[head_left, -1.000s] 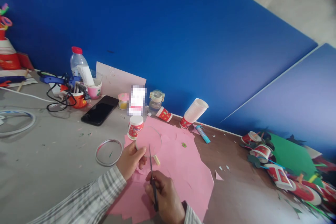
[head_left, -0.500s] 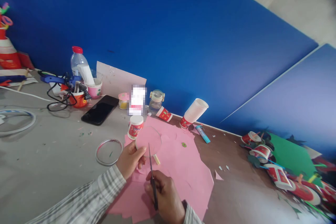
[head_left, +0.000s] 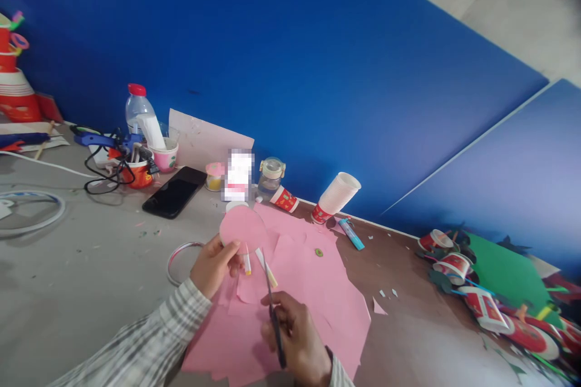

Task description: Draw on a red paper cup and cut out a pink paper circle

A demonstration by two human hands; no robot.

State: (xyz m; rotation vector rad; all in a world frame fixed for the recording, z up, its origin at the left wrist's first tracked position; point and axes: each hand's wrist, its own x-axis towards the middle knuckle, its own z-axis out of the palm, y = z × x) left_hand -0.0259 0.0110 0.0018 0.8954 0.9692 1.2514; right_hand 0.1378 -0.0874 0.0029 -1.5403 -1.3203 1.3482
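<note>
My left hand [head_left: 214, 266] pinches the lower left edge of a round pink paper disc [head_left: 243, 228], held up above the table. In my right hand [head_left: 297, 335] is a pair of dark scissors [head_left: 273, 314], its blades pointing up and away from me. The blade tips are just right of the disc and apart from it. Beneath both hands spread pink paper sheets [head_left: 318, 308]. Two small pale sticks with yellow ends lie on them, the longer stick [head_left: 267, 267] beside the blades. The disc covers most of a white-topped cup [head_left: 236, 205].
A black phone [head_left: 175, 192], a tape ring [head_left: 175, 263] and a red cup of tools [head_left: 137, 174] are left. Behind are a glass jar [head_left: 272, 175], stacked paper cups [head_left: 336, 196] and a blue glue-like tube [head_left: 351, 234]. Decorated cups [head_left: 485, 308] lie right, below the blue partition [head_left: 281, 60].
The disc has moved slightly left and up in my left hand, and now hides the red cup. My right hand with the scissors has shifted right, away from the disc.
</note>
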